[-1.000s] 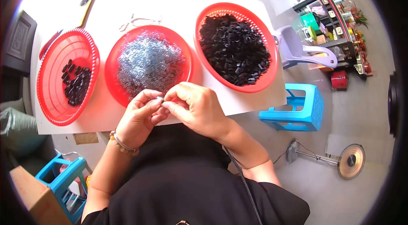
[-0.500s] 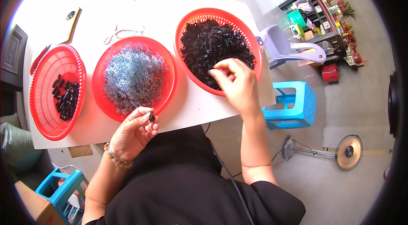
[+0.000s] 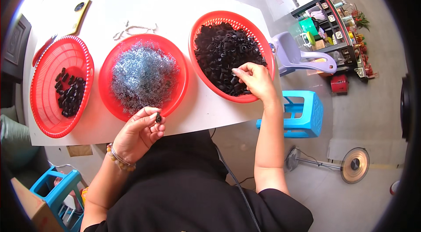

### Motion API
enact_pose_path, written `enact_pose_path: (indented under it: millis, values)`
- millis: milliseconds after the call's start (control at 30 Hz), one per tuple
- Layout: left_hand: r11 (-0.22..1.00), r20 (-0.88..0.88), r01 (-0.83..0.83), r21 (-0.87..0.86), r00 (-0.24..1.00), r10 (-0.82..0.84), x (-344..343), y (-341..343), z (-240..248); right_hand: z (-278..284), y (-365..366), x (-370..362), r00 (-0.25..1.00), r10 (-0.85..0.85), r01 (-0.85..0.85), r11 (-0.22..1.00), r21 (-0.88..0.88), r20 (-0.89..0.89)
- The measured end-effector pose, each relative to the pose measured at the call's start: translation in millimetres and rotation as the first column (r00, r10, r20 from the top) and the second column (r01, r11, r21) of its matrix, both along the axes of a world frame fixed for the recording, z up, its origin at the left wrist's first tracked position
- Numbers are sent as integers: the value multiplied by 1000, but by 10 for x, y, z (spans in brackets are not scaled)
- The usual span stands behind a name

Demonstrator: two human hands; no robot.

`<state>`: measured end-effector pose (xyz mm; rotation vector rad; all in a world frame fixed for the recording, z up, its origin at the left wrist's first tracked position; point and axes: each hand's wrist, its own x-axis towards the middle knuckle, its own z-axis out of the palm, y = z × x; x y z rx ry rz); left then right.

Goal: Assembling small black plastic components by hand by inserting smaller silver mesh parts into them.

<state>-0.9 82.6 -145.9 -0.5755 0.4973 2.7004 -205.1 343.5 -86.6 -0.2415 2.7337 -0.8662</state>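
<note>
My left hand [image 3: 139, 134], with bracelets at its wrist, pinches a small black tubular piece [image 3: 158, 118] between thumb and fingers, just off the table's near edge. Beyond it stands a round red basin [image 3: 104, 84] heaped with fine silvery metal bits [image 3: 142, 72] that look like tiny springs. At the right, my right hand [image 3: 259, 84] reaches over the near rim of a red basket [image 3: 195, 74] full of loose black curved pieces [image 3: 221, 50]. Its thumb and forefinger are closed at the pile; what they hold, if anything, cannot be made out.
A red slotted basket [image 3: 48, 70] at the left holds some black pieces [image 3: 72, 98]. A yellow phone [image 3: 79, 17] and white string [image 3: 131, 29] lie farther back on the white table [image 3: 210, 120]. Beside the table are a lilac seat [image 3: 291, 52], blue stool [image 3: 309, 113] and fan [image 3: 354, 165].
The view has shifted slightly. My right hand's fingers, spread and blurred over the basket before, are now closed at the black pieces. My left hand keeps its black piece.
</note>
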Motion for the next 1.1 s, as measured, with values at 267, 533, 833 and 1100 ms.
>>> enact_pose_path:
  millis: [267,533,833,1100]
  values:
    - [1000,9,13,-19,1000,-12,-22,20,40,-25,-88,21,984,106,-77,978,195,-146]
    - [1000,-36,-19,4,999,19,-18,-53,51,-42,12,-17,997,29,-28,999,-26,78]
    - [997,-29,-14,70,999,16,-71,-69,56,117,16,282,996,54,-78,925,-372,-76]
    - [998,-21,-32,58,999,33,-40,1,96,189,-680,1028,827,467,-79,647,-759,312]
